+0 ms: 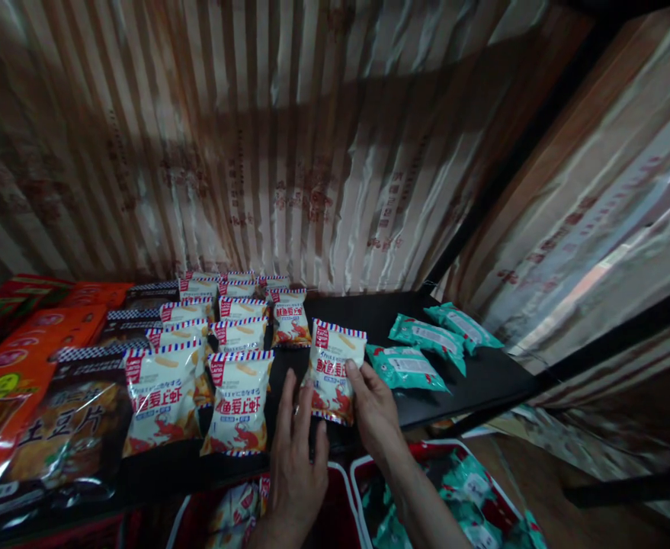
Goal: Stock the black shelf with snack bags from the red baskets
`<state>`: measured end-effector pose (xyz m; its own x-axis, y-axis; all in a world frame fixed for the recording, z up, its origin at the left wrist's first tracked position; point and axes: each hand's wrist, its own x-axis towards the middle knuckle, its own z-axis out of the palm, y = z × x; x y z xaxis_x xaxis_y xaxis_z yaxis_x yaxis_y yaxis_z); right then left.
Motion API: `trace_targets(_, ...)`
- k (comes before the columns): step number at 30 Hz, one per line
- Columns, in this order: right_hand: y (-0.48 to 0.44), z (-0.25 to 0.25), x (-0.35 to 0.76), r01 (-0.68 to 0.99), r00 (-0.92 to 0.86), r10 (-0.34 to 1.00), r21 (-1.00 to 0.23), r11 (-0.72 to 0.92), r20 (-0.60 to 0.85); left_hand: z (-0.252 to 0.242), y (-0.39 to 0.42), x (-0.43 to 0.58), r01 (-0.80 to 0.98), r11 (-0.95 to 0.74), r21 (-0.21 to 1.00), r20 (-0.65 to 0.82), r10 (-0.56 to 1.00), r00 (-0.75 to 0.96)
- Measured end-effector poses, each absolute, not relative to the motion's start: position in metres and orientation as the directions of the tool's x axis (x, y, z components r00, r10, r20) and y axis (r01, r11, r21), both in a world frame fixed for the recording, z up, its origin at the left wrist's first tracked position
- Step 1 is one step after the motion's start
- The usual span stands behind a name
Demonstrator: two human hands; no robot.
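A white snack bag (pixel 333 389) with red lettering and a striped top edge stands tilted over the black shelf. My right hand (pixel 376 408) grips its right side, thumb on the front. My left hand (pixel 299 457) is open just left of it, fingers pointing up and apart, one fingertip close to the bag's lower left edge. Left of my hands, matching white snack bags stand in rows; the front ones are a near bag (pixel 237 404) and its neighbour (pixel 160 396). A single matching bag (pixel 290 316) stands behind my left hand.
Teal packets (pixel 408 369) lie on the shelf (pixel 477 381) at right. Dark potato-chip bags (pixel 65 427) and orange bags (pixel 3 381) fill the left. Below are a basket of teal packets (pixel 472 488) and another with white bags (pixel 235 507). A black post (pixel 500 175) slants at right.
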<state>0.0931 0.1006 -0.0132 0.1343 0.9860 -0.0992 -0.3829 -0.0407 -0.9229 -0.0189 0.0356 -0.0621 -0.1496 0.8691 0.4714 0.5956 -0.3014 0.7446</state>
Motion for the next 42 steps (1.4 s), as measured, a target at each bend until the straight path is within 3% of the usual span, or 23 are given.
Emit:
trace_targets(9,0.152,-0.018,0.081,-0.198,0.040,0.997,-0.978,0.067,0.060,-0.061,0.048,-0.014,0.733,-0.338,0.590,0.532,0.846,-0.038)
trace_targets(18,0.171,-0.019,0.073,-0.058,0.004,0.996,-0.994,0.093,0.092,-0.062,0.060,-0.012,0.718,-0.284,0.636,0.523,0.842,-0.130)
trace_targets(26,0.177,-0.023,0.066,0.096,-0.036,0.992,-0.988,0.122,0.119,-0.064,0.065,-0.013,0.716,-0.249,0.653,0.439,0.894,-0.090)
trace_targets(34,0.194,-0.037,0.075,0.372,-0.011,0.957,-0.887,0.273,0.290,-0.073,0.067,-0.011,0.688,-0.212,0.694,0.394,0.912,-0.116)
trace_targets(37,0.195,-0.034,0.075,0.308,0.000,0.968,-0.921,0.239,0.251,-0.073,0.068,-0.010,0.691,-0.193,0.696,0.388,0.912,-0.136)
trace_targets(42,0.201,-0.025,0.073,-0.049,-0.002,0.997,-0.995,0.082,0.082,-0.066,0.067,-0.008,0.723,-0.120,0.680,0.340,0.926,-0.166)
